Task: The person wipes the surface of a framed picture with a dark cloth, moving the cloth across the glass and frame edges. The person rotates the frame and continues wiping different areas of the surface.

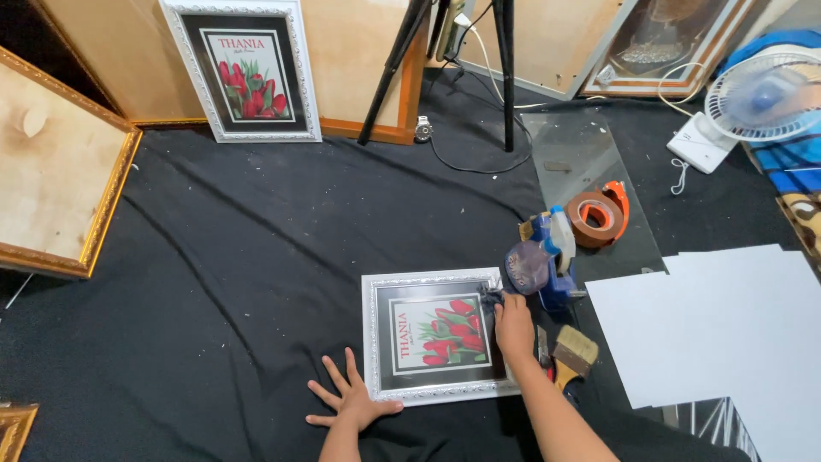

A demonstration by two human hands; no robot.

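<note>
Fingers of my left hand (352, 400) splayed flat, bracing silver frame (434, 336) at lower-left corner; right hand (513, 328) fingers pinch dark cloth (491, 299) on frame's upper-right glass.

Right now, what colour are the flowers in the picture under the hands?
Red, with green leaves, on the framed picture. The head view shows it best.

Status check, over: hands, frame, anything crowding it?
Left hand flat beside silver frame. Right hand presses dark cloth on its corner. Spray bottle, brush close alongside.
</note>
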